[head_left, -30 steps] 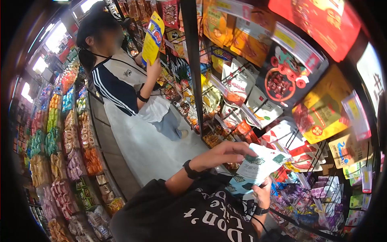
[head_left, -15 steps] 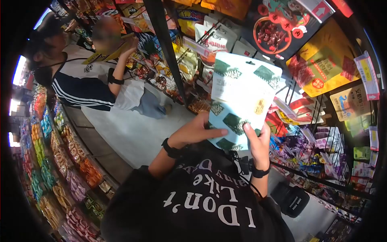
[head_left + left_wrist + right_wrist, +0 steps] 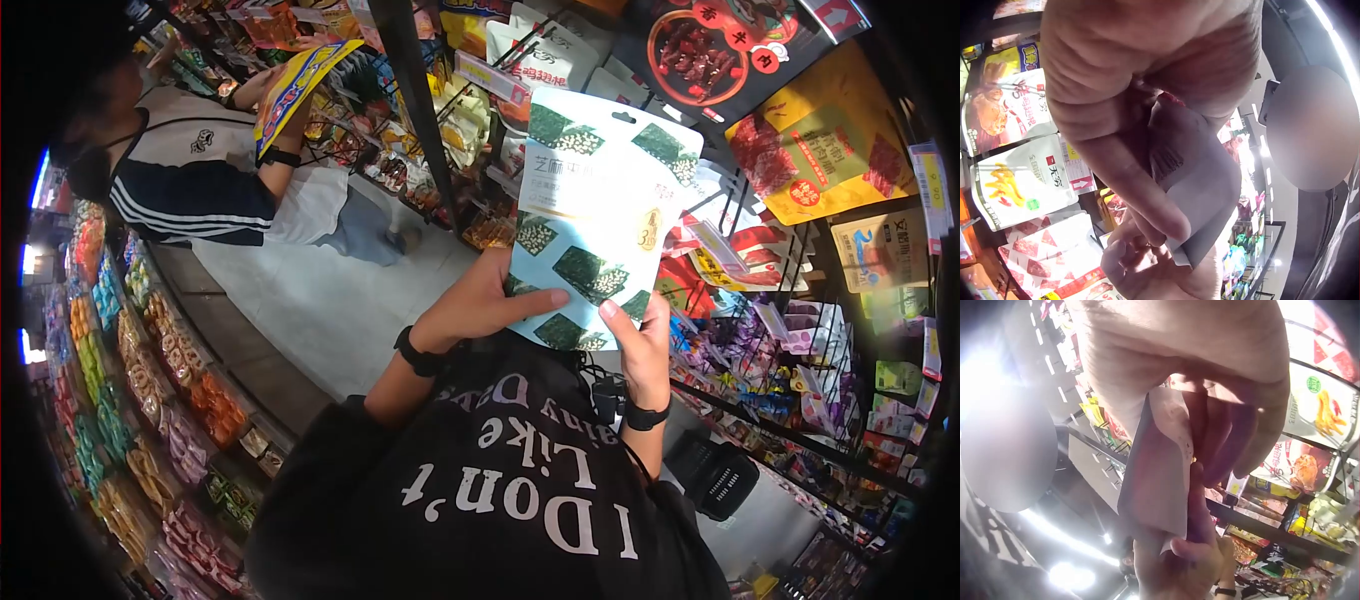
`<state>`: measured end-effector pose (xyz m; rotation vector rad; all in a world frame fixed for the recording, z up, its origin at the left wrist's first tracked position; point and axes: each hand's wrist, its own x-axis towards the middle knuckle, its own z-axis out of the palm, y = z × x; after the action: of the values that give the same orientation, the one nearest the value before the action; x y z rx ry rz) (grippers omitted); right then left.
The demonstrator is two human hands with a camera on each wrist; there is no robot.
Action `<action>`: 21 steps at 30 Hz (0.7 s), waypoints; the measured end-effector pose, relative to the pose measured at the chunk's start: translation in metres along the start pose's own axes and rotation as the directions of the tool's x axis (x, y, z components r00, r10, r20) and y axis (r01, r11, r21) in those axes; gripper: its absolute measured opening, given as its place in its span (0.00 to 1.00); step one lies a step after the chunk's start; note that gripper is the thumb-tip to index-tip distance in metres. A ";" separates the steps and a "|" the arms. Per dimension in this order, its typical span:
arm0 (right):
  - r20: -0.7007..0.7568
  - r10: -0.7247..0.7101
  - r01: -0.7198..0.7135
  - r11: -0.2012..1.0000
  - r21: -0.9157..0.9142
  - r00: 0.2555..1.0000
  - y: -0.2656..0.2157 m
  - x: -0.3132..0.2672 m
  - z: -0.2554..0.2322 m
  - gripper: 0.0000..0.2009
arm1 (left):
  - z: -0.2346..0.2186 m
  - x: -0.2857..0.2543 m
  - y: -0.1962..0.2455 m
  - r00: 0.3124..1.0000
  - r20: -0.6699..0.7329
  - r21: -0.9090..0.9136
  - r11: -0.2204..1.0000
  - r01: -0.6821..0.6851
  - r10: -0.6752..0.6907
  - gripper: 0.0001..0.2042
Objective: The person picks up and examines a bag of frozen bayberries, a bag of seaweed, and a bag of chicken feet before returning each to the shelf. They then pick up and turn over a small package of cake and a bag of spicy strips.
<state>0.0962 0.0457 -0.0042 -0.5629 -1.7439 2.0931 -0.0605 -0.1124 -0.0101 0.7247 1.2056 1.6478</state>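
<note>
A pale blue and white seaweed snack pouch (image 3: pixel 590 225), printed with dark green squares and sesame seeds, faces the head camera with its hang-hole end away from me. My left hand (image 3: pixel 465 308) holds its lower left edge, thumb lying across the printed front and fingers behind. At the lower right corner, my right hand (image 3: pixel 643 345) pinches the pouch with the thumb in front. From the left wrist view, the pouch's pale side (image 3: pixel 1207 187) shows between both hands. The right wrist view shows it edge-on, with the right hand's curled fingers (image 3: pixel 1238 440) beside it.
A rack of hanging snack packs (image 3: pixel 820 150) rises close on the right. Bins of wrapped sweets (image 3: pixel 170 430) line the left. In the aisle, another person (image 3: pixel 215 165) holds a yellow and blue pack (image 3: pixel 305 90). A black object (image 3: pixel 715 475) is at lower right.
The pouch has come up from a low tilt to face the head camera. My left hand has shifted from its top to its left edge. The view has turned, and the other person's pack has tilted.
</note>
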 end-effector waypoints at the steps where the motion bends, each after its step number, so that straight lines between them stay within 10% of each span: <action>1: -0.011 -0.006 0.006 1.000 -0.004 1.000 0.001 -0.001 -0.001 0.11 | 0.000 0.001 0.001 1.000 0.004 0.016 1.000 0.001 -0.001 0.13; 21: -0.090 0.009 -0.011 1.000 -0.026 0.996 0.004 0.000 -0.002 0.05 | -0.006 0.016 -0.003 0.999 0.048 0.067 0.998 0.001 -0.004 0.12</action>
<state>0.0977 0.0468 -0.0090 -0.6643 -1.7249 2.0214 -0.0706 -0.1001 -0.0159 0.7997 1.2317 1.5859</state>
